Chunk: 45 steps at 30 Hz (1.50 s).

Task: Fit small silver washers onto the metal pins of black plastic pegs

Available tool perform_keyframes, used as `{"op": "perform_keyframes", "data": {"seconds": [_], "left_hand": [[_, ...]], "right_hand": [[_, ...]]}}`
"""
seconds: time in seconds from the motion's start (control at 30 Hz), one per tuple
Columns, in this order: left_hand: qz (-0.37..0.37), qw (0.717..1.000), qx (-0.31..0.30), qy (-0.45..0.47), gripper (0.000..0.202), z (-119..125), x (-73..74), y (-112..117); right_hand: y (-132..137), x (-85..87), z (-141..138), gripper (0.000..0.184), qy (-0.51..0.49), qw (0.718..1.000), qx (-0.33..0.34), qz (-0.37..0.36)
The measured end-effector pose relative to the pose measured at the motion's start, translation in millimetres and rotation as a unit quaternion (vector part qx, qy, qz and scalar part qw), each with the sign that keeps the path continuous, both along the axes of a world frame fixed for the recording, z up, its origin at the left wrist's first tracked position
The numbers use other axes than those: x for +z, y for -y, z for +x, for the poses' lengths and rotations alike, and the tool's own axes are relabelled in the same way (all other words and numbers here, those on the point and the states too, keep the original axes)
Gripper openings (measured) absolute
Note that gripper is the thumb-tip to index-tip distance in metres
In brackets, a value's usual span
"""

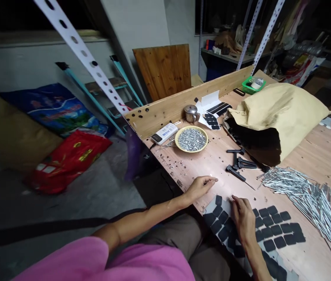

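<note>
Left fingers (210, 179) narrow | right fingers (239, 201) curled by black patches (276, 229) | cannot tell contents

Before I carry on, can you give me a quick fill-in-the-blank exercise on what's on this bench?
1. The bowl of small shiny bits is coloured ____.
2. The flat, rounded-square pieces laid out in rows are coloured ____.
3. The hand nearer the bowl is the person's ____ one.
4. The pile of thin metal rods lies nearer the person's ____ hand.

Missing words: yellow; black; left; right.
</note>
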<state>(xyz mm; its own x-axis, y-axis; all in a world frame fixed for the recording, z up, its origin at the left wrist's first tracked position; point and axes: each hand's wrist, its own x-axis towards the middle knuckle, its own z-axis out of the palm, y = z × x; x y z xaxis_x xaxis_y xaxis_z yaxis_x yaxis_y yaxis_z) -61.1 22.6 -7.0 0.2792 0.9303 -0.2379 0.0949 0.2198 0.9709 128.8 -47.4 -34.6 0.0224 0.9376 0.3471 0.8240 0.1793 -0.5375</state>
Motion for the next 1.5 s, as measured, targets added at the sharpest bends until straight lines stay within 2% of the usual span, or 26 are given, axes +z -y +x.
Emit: {"op": "perform_keyframes", "data": {"seconds": [0.1,0.23,0.33,0.53,0.77,0.93,1.13,1.2,1.27,1.33,1.4,1.5], "left_hand": [[-0.052,0.997,0.045,0.033,0.036,-18.4,3.8,-7.7],[-0.074,0.994,0.067,0.054,0.037,-31.2,10.2,-14.5],[-0.083,0.992,0.069,0.058,0.037,-34.9,12.3,-15.2],[-0.101,0.992,0.049,0.063,0.032,-38.7,11.1,-12.2],[-0.119,0.991,0.043,0.051,0.028,-41.3,8.1,-14.5],[-0.131,0.991,0.032,0.024,0.025,-41.0,3.3,-16.8],[-0.104,0.994,-0.020,0.029,0.026,-33.1,0.9,-9.9],[-0.083,0.995,-0.043,0.043,0.028,-28.6,2.3,-6.5],[-0.073,0.994,-0.061,0.059,0.028,-23.8,4.0,-4.0],[-0.068,0.993,-0.075,0.063,0.027,-19.7,5.3,-2.5],[-0.063,0.993,-0.085,0.050,0.026,-16.8,6.0,-1.7],[-0.047,0.994,-0.095,0.038,0.027,-14.6,6.1,-0.7]], "right_hand": [[-11.0,-8.6,-19.5,0.045,0.016,0.999,0.029,-0.009],[-30.2,-9.7,-33.7,0.048,0.010,0.995,0.087,-0.045],[-48.0,-7.9,-41.2,0.048,0.016,0.995,0.090,-0.043],[-68.7,-10.4,-56.2,0.041,0.176,0.981,0.064,-0.048],[-75.7,-12.1,-53.2,0.031,0.204,0.973,0.090,-0.054],[-76.9,-14.9,-45.7,0.033,0.180,0.977,0.105,-0.046],[-69.6,-7.4,-48.5,0.038,0.103,0.990,0.077,-0.050],[-63.1,0.1,-51.4,0.037,0.004,0.995,0.062,-0.080],[-55.5,8.6,-54.4,0.036,-0.151,0.980,0.037,-0.128],[-48.5,16.1,-56.8,0.037,-0.280,0.946,0.004,-0.162],[-42.9,21.6,-58.3,0.038,-0.327,0.930,-0.024,-0.169],[-37.2,25.9,-59.7,0.039,-0.351,0.920,-0.046,-0.167]]}}
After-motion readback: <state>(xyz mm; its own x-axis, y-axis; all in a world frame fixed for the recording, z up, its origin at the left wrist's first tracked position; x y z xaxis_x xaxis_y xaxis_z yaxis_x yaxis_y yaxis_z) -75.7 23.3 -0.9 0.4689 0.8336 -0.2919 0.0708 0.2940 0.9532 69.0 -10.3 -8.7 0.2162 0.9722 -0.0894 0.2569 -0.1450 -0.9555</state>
